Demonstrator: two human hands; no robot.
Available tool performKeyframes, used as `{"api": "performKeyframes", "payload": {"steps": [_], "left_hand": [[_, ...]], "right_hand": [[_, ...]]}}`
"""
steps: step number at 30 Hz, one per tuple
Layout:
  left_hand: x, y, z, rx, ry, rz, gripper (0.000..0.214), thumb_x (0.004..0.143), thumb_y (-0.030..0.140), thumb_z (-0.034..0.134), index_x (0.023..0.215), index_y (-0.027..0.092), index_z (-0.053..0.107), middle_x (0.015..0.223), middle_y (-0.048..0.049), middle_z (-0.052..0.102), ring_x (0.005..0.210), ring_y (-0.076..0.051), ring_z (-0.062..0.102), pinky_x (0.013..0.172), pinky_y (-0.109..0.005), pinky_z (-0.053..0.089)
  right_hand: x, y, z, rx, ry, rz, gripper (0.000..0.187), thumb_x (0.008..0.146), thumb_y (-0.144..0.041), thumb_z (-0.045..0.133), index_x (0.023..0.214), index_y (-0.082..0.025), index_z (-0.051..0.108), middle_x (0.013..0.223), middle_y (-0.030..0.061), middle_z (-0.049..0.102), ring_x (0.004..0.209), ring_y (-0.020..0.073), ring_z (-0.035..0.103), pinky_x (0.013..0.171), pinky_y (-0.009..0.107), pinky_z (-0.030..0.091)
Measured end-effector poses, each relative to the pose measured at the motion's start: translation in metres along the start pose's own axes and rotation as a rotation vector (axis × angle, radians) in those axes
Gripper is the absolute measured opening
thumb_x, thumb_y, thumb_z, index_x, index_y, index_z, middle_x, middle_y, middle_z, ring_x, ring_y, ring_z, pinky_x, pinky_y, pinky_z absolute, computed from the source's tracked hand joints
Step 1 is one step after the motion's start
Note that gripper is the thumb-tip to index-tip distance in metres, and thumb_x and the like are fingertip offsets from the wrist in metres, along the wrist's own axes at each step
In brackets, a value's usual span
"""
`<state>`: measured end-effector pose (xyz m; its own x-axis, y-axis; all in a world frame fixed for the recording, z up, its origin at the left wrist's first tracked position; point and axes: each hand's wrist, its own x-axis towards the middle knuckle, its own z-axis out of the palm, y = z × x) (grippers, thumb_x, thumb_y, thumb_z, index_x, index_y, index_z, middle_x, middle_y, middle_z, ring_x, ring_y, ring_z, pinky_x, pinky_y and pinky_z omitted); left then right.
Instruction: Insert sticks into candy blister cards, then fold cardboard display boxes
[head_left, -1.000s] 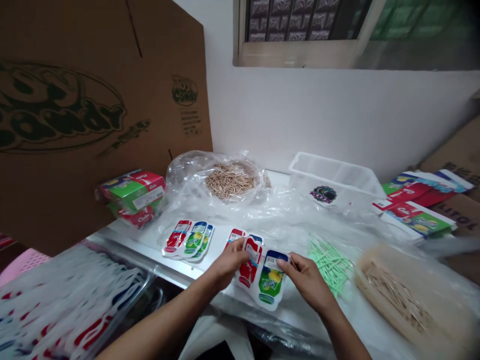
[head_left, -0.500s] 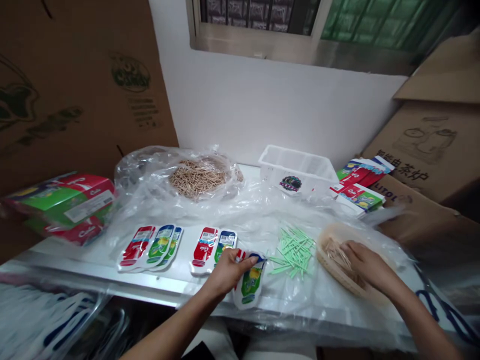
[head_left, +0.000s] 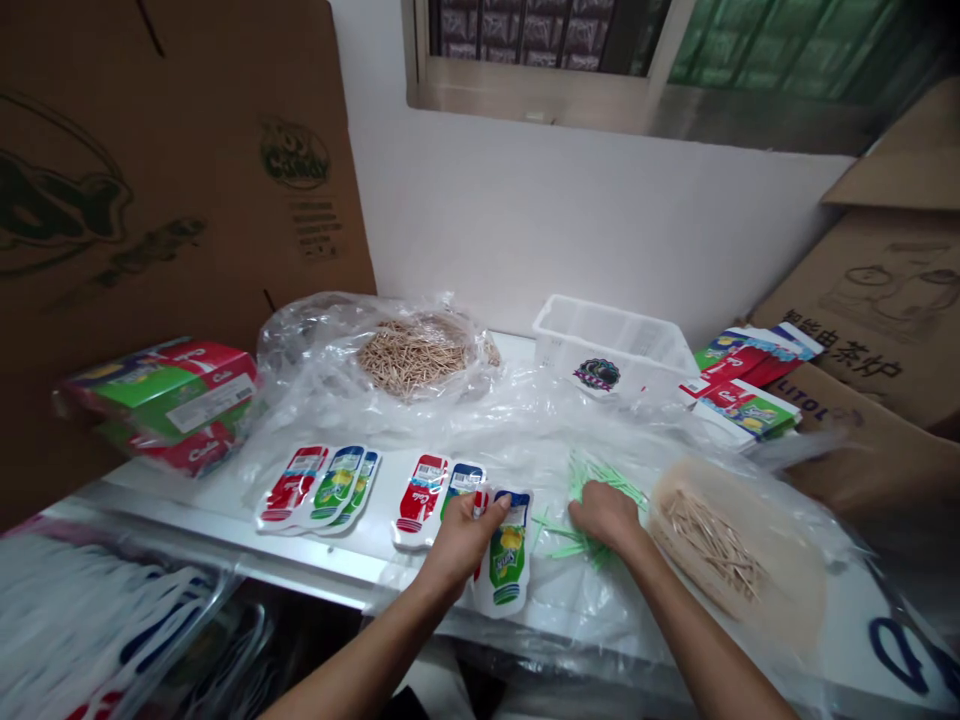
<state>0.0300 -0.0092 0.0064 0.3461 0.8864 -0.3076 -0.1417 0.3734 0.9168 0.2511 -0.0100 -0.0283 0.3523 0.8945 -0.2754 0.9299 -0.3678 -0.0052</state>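
Observation:
My left hand (head_left: 459, 545) pinches a bottle-shaped packet (head_left: 510, 565), green and blue with a lemon print, thumb on its front. A red-edged packet shows behind it. At the pile of light green sticks (head_left: 600, 472), my right hand (head_left: 606, 515) has its fingers curled down among them; the fingertips are hidden. To the left of my left hand lie a red cola packet (head_left: 421, 495) and a lemon packet (head_left: 463, 482). Farther left is another overlapping group of packets (head_left: 296, 490). Brown sticks (head_left: 712, 545) lie in a shallow beige basket (head_left: 795, 590) to the right of my right hand.
Clear plastic sheeting (head_left: 322, 400) covers much of the white table. Behind are a bag of brown sticks (head_left: 412, 358) and a white plastic bin (head_left: 615, 345). Packaged boxes (head_left: 180, 395) stand left, colourful cartons (head_left: 750, 375) right. Large cardboard boxes (head_left: 225, 200) flank the table.
My right hand has left the brown sticks in the basket and moved left to the green sticks. My left hand still holds the packet, now tilted more upright. The view has shifted slightly.

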Motion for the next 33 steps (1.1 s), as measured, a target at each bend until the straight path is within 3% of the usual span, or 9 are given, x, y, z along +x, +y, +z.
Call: {"api": "performKeyframes", "payload": {"steps": [6, 10, 14, 17, 23, 27, 30, 33], "left_hand": [[0.013, 0.003, -0.01, 0.108, 0.036, 0.053, 0.04, 0.071, 0.056, 0.064, 0.068, 0.015, 0.061, 0.061, -0.0031, 0.064, 0.059, -0.019, 0.061, 0.058, -0.028, 0.048], [0.039, 0.005, -0.008, 0.222, 0.09, 0.214, 0.041, 0.073, 0.057, 0.06, 0.07, 0.016, 0.062, 0.063, -0.003, 0.063, 0.061, -0.019, 0.06, 0.055, -0.025, 0.045], [0.068, 0.013, 0.013, 0.566, 0.2, 0.522, 0.04, 0.085, 0.051, 0.047, 0.066, 0.018, 0.059, 0.06, -0.0009, 0.057, 0.06, -0.016, 0.054, 0.055, -0.023, 0.038], [0.086, 0.019, 0.038, 0.69, 0.238, 0.638, 0.036, 0.088, 0.043, 0.044, 0.065, 0.019, 0.057, 0.065, -0.0005, 0.053, 0.063, -0.015, 0.049, 0.06, -0.024, 0.034], [0.106, 0.003, 0.087, 0.743, 0.21, 0.708, 0.029, 0.091, 0.033, 0.042, 0.07, 0.019, 0.057, 0.07, -0.0006, 0.046, 0.066, -0.014, 0.046, 0.061, -0.025, 0.03], [0.103, -0.013, 0.111, 0.738, 0.105, 0.73, 0.026, 0.088, 0.032, 0.047, 0.068, 0.02, 0.058, 0.068, 0.0, 0.047, 0.065, -0.014, 0.047, 0.059, -0.024, 0.031], [0.102, -0.011, 0.115, 0.707, 0.101, 0.734, 0.025, 0.088, 0.032, 0.048, 0.069, 0.02, 0.058, 0.068, 0.0003, 0.047, 0.065, -0.014, 0.047, 0.06, -0.024, 0.031], [0.107, 0.0, 0.107, 0.647, 0.203, 0.719, 0.03, 0.091, 0.034, 0.043, 0.069, 0.019, 0.057, 0.07, 0.0002, 0.045, 0.067, -0.014, 0.046, 0.063, -0.025, 0.032]], "right_hand": [[0.005, 0.014, -0.007, -0.029, 0.042, -0.095, 0.031, 0.09, -0.028, 0.039, 0.102, -0.01, 0.061, 0.103, 0.0193, 0.065, 0.094, 0.0291, 0.063, 0.07, 0.035, 0.042], [0.002, 0.026, -0.012, -0.049, 0.147, -0.154, 0.03, 0.094, -0.027, 0.033, 0.101, -0.01, 0.057, 0.103, 0.0197, 0.062, 0.1, 0.0302, 0.058, 0.076, 0.037, 0.037], [-0.003, 0.033, -0.013, -0.047, 0.207, -0.227, 0.023, 0.094, -0.02, 0.034, 0.095, -0.012, 0.055, 0.092, 0.0152, 0.064, 0.092, 0.0266, 0.059, 0.078, 0.036, 0.033], [-0.01, 0.035, -0.015, -0.038, 0.261, -0.307, 0.02, 0.093, -0.016, 0.034, 0.093, -0.014, 0.054, 0.088, 0.0111, 0.064, 0.09, 0.0233, 0.058, 0.082, 0.035, 0.03], [-0.018, 0.036, -0.022, -0.022, 0.354, -0.502, 0.019, 0.092, -0.015, 0.035, 0.092, -0.016, 0.055, 0.091, 0.0084, 0.062, 0.091, 0.0222, 0.054, 0.087, 0.035, 0.028], [-0.015, 0.033, -0.024, 0.046, 0.276, -0.552, 0.024, 0.085, -0.007, 0.036, 0.09, -0.014, 0.058, 0.092, 0.0116, 0.062, 0.091, 0.0231, 0.054, 0.084, 0.034, 0.032], [-0.01, 0.036, -0.023, 0.112, 0.236, -0.543, 0.023, 0.084, -0.008, 0.036, 0.089, -0.014, 0.058, 0.089, 0.0109, 0.064, 0.085, 0.0215, 0.056, 0.075, 0.03, 0.035], [-0.007, 0.044, -0.02, 0.185, 0.238, -0.493, 0.024, 0.09, -0.016, 0.029, 0.09, -0.016, 0.053, 0.082, 0.0081, 0.063, 0.079, 0.0204, 0.058, 0.07, 0.029, 0.037]]}}
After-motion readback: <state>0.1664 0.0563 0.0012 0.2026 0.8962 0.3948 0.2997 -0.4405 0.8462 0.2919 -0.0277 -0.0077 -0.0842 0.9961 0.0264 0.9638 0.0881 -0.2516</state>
